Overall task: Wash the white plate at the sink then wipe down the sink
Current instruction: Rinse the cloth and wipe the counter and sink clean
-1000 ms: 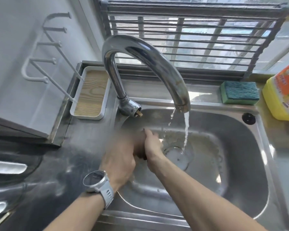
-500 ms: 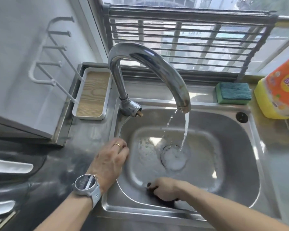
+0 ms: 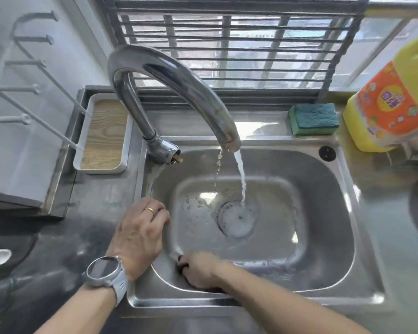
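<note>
The steel sink (image 3: pixel 323 213) fills the middle of the view, with water running from the curved tap (image 3: pixel 179 78) onto the drain (image 3: pixel 237 220). My right hand (image 3: pixel 198 268) is inside the basin at its near left wall, shut on a dark scrubber (image 3: pixel 182 266) that is mostly hidden under the fingers. Resting flat on the sink's left rim is my left hand (image 3: pixel 140 232), holding nothing, with a ring and a wristwatch (image 3: pixel 104 271). Soap foam lies on the basin floor left of the drain. No white plate is in view.
A green sponge (image 3: pixel 314 119) lies on the back ledge. A yellow detergent bottle (image 3: pixel 391 104) stands at the right. A white rack with a wooden tray (image 3: pixel 104 136) sits left of the tap. Window bars run behind the sink.
My right hand went from the basin's far left, near the tap base, to the near left wall with the scrubber. My left hand settled on the left rim. The camera moved closer.
</note>
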`<state>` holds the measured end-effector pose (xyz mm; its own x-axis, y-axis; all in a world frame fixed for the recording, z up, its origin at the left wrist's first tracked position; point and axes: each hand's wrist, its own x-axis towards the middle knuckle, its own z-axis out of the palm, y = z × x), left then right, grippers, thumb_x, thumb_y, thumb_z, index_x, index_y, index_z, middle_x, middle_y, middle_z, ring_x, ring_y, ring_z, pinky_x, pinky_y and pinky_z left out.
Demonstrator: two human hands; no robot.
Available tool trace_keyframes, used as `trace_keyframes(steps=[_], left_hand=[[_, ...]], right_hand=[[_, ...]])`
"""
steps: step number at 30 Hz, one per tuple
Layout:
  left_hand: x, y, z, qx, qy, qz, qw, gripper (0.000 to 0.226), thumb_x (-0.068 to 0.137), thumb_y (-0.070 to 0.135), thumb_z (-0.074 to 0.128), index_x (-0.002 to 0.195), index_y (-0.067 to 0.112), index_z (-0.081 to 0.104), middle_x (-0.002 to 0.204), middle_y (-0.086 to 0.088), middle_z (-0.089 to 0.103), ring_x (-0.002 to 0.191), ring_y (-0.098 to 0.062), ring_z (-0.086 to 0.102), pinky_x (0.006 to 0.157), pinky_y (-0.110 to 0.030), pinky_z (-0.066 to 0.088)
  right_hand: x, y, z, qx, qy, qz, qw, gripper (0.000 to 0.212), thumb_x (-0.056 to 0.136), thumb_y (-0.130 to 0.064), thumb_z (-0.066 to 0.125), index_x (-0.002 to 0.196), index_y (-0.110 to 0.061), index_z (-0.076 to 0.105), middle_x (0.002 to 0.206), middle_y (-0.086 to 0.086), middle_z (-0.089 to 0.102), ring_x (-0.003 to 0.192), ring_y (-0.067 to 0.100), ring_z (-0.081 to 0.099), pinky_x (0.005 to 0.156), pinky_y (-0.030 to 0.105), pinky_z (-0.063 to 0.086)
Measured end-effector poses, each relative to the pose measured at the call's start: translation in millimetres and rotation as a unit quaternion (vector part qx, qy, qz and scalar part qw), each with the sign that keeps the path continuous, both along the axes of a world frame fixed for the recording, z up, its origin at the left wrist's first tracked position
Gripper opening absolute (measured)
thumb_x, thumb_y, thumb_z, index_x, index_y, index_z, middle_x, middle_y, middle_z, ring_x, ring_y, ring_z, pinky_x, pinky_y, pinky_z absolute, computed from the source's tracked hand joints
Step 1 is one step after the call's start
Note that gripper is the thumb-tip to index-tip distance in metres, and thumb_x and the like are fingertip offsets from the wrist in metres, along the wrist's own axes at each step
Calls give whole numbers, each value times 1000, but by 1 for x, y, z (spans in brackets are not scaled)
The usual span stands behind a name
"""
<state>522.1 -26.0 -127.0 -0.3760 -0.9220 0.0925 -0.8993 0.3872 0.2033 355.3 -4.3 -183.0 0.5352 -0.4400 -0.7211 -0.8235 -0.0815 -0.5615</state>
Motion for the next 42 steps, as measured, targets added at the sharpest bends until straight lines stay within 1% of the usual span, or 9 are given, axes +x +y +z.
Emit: trace_keyframes(steps=[5, 10, 17, 21, 30, 32, 36, 40, 42], left_hand=[[1, 1, -8, -11, 10, 1, 1000, 30, 75, 4, 42, 76, 13, 71, 89, -5, 69, 91, -33, 64, 79, -41, 49], [-1, 1, -9, -22, 15, 9, 1000, 29, 75, 7, 44, 75, 15, 71, 88, -4, 69, 94, -32, 63, 81, -38, 41], [2, 0, -14, -35, 22, -4, 999, 25, 74, 8, 49, 74, 15, 72, 88, -5, 69, 96, -34, 62, 86, -41, 44], [2, -1, -17, -33, 21, -5, 999, 23, 73, 8, 51, 74, 17, 72, 88, -3, 69, 98, -32, 60, 85, -42, 44], [3, 0, -16, -38, 38, -3, 999, 27, 75, 11, 44, 73, 18, 70, 87, -2, 69, 97, -29, 62, 79, -38, 42], [2, -2, -16, -44, 36, -7, 998, 27, 76, 12, 44, 72, 18, 70, 88, -2, 69, 97, -29, 62, 78, -39, 43], [2, -3, -17, -50, 45, 3, 998, 27, 77, 12, 44, 71, 18, 70, 87, -1, 69, 98, -28, 59, 79, -39, 43], [2, -1, -17, -48, 43, 7, 998, 26, 76, 12, 45, 71, 18, 69, 87, 0, 68, 96, -28, 61, 80, -39, 44], [0, -2, -17, -46, 33, 5, 998, 26, 77, 11, 45, 70, 17, 69, 86, -1, 68, 95, -30, 62, 81, -40, 44]], right_hand=[[-161, 1, 9, 51, 171, 82, 981, 45, 97, -14, 41, 135, -30, 58, 147, 0, 53, 131, 28, 52, 110, 33, 39], [-215, -3, 19, 3, 295, 118, 948, 44, 97, -9, 38, 136, -12, 58, 149, 12, 48, 139, 29, 41, 113, 29, 29], [-59, 7, 25, 85, -1, -37, 996, 48, 105, -28, 42, 152, -20, 39, 160, 3, 37, 145, 23, 35, 119, 28, 23], [-93, 11, -3, 78, 28, 43, 996, 46, 101, -20, 38, 144, -29, 50, 154, 4, 47, 137, 30, 46, 117, 36, 32], [-257, -47, 12, -132, 273, 336, 892, 38, 100, -22, 47, 135, -21, 63, 157, -1, 42, 151, 24, 25, 120, 37, 21], [-260, -88, 13, -271, 250, 332, 868, 40, 97, -33, 51, 134, -28, 64, 157, -10, 41, 148, 19, 32, 118, 40, 26], [-238, -160, 10, -318, 223, 415, 823, 52, 107, -19, 32, 158, -16, 22, 168, -9, 3, 155, 14, -4, 125, 35, -1], [-226, -166, 7, -364, 181, 464, 787, 56, 94, -22, 51, 149, -18, 45, 162, -9, 29, 151, 16, 24, 121, 35, 12], [-233, -144, -2, -365, 213, 385, 820, 63, 96, -25, 22, 157, -14, 28, 166, -5, 6, 155, 19, 3, 125, 38, 12]])
